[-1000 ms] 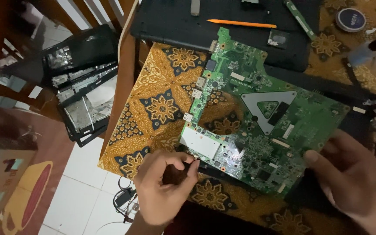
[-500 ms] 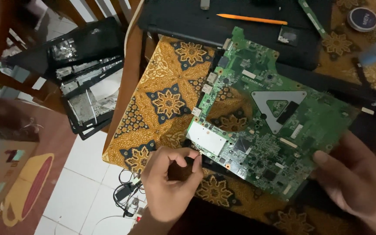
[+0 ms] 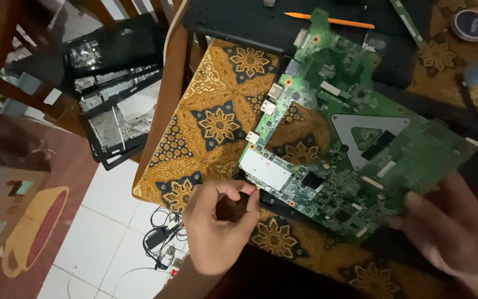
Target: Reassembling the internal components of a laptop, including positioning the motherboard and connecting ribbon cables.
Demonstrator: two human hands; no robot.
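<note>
Table cloth (image 3: 217, 122): brown-gold batik with dark star medallions, draped over the table's near-left corner.

Laptop base (image 3: 250, 25): black shell at the table's far edge, an orange pencil (image 3: 330, 21) lying across it.

Circuit board (image 3: 349, 144): green, irregular outline, silver triangular bracket near the middle, pale rectangular plate at its near-left corner; held tilted above the cloth.

Laptop casings (image 3: 112, 94): black, stacked on a wooden chair left of the table.

Right hand (image 3: 455, 232): fingers clamped on the board's near-right edge.

Left hand (image 3: 219, 227): fingers curled together at the board's near-left corner, fingertips touching its edge; whether they pinch anything cannot be told.

Round tin (image 3: 469, 25): dark lid with pale label, far right corner.

Cables (image 3: 159, 241): black tangle on white floor tiles below.
</note>
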